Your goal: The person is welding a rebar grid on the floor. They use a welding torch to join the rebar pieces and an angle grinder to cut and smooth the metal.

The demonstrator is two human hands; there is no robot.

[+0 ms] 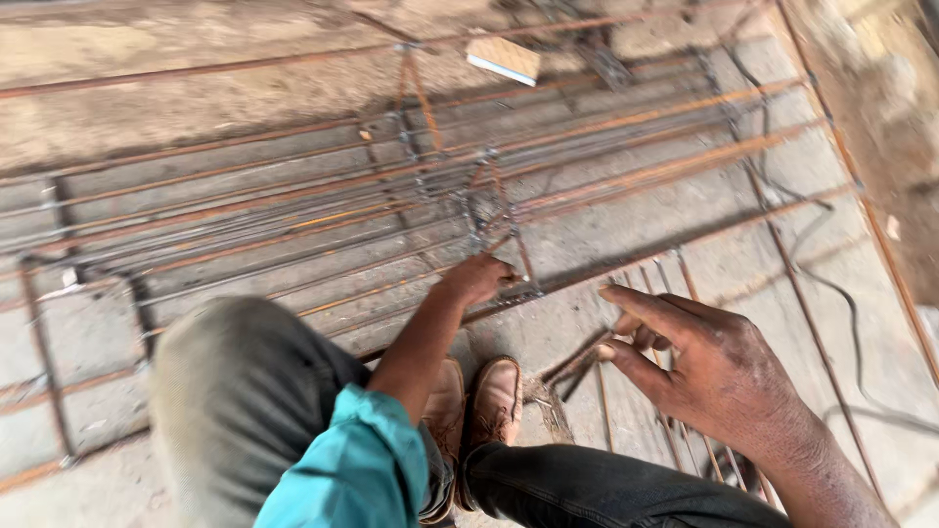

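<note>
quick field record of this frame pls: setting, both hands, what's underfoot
setting: concrete floor with a long cage of rusty steel bars lying on it
left hand: closed on a rectangular steel tie of the cage
right hand: raised, fingers spread, holding nothing
feet: brown shoes on the floor beside the cage
loose items: thin rods below the right hand; dark cable; pale board beyond the cage
</note>
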